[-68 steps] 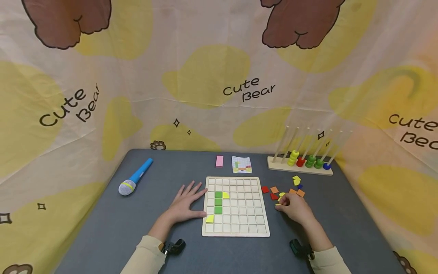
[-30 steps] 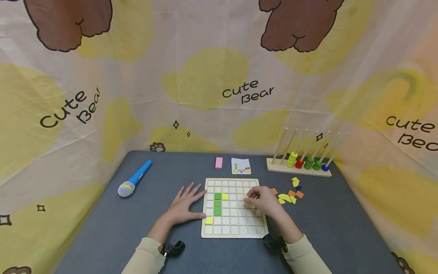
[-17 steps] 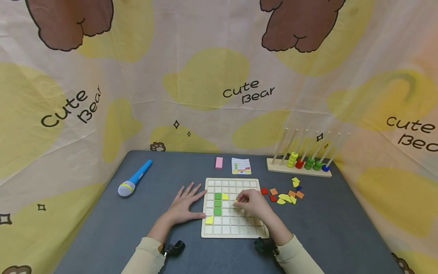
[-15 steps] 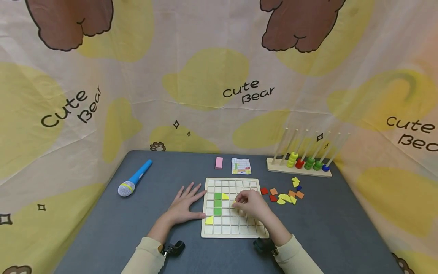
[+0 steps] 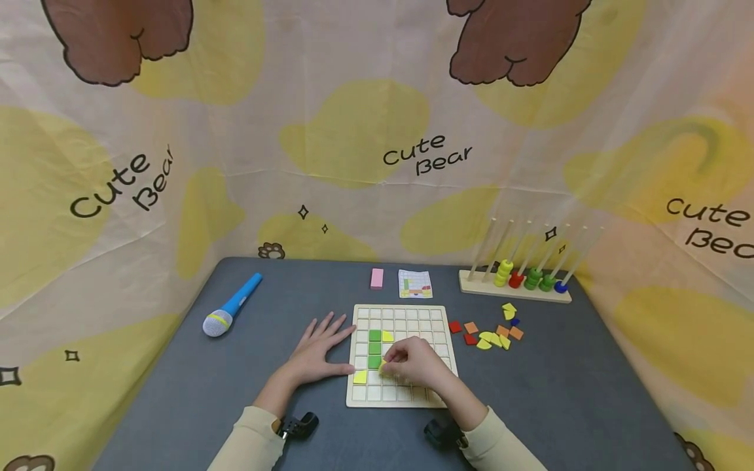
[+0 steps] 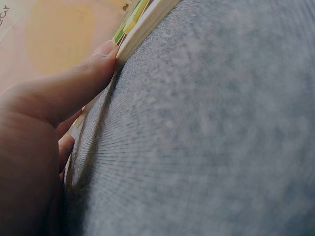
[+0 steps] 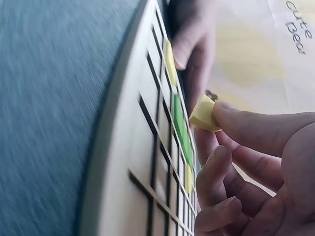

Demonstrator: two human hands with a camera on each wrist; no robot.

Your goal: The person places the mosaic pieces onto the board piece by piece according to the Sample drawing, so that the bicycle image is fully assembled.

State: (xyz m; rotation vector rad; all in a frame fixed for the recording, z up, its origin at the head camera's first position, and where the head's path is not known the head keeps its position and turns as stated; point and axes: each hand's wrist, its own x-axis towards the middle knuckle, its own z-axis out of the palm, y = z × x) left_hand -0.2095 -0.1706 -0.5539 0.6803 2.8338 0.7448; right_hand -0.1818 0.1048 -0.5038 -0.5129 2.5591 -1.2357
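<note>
A pale wooden grid board [image 5: 412,396] lies flat on the table, its cells marked by raised lines. Three green square tiles [image 5: 375,348] stand in one column, with a yellow tile [image 5: 387,335] beside the top one and another yellow tile [image 5: 360,377] lower left. My left hand [image 5: 321,353] is spread, thumb and fingertips resting against the board's left edge. Above the board my right hand [image 5: 415,362] pinches a small yellow tile [image 7: 204,114] between thumb and fingers, close to the lowest green tile. Its full outline is partly hidden by the fingertips.
Right of the board lie loose red tiles [image 5: 455,326], orange tiles [image 5: 516,333], yellow tiles [image 5: 484,344] and a blue piece [image 5: 515,322]. Behind stand a pink block [image 5: 377,279], a pattern card [image 5: 415,284] and a peg rack with beads [image 5: 515,288]. A toy microphone [image 5: 232,305] lies left.
My right hand has taken a yellow tile from the loose pile and carried it left over the board, then lower toward the bottom green tile. The left hand has stayed in place.
</note>
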